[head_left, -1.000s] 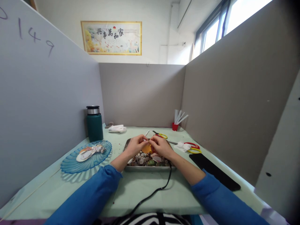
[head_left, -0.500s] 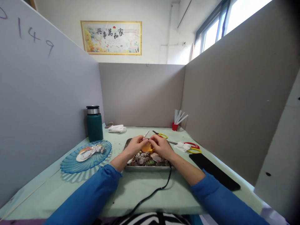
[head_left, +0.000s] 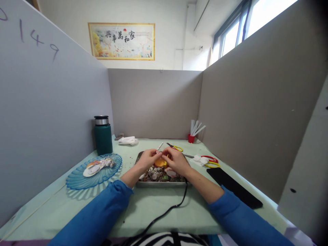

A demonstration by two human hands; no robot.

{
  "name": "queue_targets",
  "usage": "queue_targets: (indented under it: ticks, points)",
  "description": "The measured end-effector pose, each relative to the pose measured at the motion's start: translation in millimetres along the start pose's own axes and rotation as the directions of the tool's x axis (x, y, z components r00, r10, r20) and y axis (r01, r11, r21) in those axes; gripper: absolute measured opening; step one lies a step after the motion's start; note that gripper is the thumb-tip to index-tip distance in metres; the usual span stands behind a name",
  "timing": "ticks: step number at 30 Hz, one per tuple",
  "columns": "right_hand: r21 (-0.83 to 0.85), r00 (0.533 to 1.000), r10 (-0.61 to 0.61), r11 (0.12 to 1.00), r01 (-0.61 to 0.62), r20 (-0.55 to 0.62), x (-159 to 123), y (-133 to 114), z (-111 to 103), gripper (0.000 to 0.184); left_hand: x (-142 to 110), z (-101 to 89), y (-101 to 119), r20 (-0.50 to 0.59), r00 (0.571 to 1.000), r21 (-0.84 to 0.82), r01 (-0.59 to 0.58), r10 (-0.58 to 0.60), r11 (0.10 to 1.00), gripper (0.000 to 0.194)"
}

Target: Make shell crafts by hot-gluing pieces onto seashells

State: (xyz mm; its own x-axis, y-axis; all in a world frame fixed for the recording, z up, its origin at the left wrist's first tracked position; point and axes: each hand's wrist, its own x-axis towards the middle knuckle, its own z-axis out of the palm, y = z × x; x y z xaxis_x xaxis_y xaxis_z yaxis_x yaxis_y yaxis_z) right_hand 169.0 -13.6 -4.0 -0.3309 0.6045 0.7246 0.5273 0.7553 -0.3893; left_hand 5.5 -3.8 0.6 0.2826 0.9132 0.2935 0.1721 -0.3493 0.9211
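Our left hand (head_left: pixel 149 160) and right hand (head_left: pixel 177 160) bend inward over the metal tray (head_left: pixel 162 185), fingers curled and tips almost meeting; what they may be pinching is hidden, so we cannot tell whether either closes on anything. For such fine fingertip work, we would do well to steady the piece on the left, adjust on the right, press lightly, and leave the black cord (head_left: pixel 169 209) slack below the right wrist. The orange thing (head_left: pixel 160 163) sits just below our fingertips, between the hands and beyond the nearest shells (head_left: pixel 155 175); held or resting, we cannot say. Its rounded edge seems to face us, its long axis apparently running from hand to hand, though fingers cover part. Beyond the left fingertips, a white stick (head_left: pixel 160 146) points away, slanting rightward.
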Motion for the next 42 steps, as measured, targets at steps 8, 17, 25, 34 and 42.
queue_targets:
  ticks: [8,17,25,34,42]
  points:
    - [0.016,1.0,0.017,1.0,-0.017,-0.02,-0.5,-0.2,-0.2,0.008,0.1,-1.5,-1.7,0.049,0.999,-0.057,-0.021,0.024,0.998,0.041]
    - [-0.046,1.0,0.009,0.999,-0.009,-0.006,-1.6,-0.8,-1.0,0.006,1.6,-3.0,-4.1,0.068,0.998,-0.066,0.001,0.003,0.998,0.04]
    - [-0.056,1.0,0.01,0.998,-0.011,-0.011,-2.0,-0.7,-0.6,0.006,1.3,-2.1,-3.4,0.071,0.997,-0.073,0.028,-0.023,0.997,0.04]
    - [0.016,1.0,0.027,1.0,-0.027,-0.012,-1.8,1.6,1.2,0.015,1.5,-1.4,-1.8,-0.013,1.0,-0.074,-0.019,0.018,0.997,0.04]
    - [0.027,1.0,0.029,0.999,-0.029,0.001,-1.8,3.4,1.9,0.012,-0.1,-0.1,-0.2,-0.005,1.0,-0.082,-0.001,0.0,0.997,0.04]
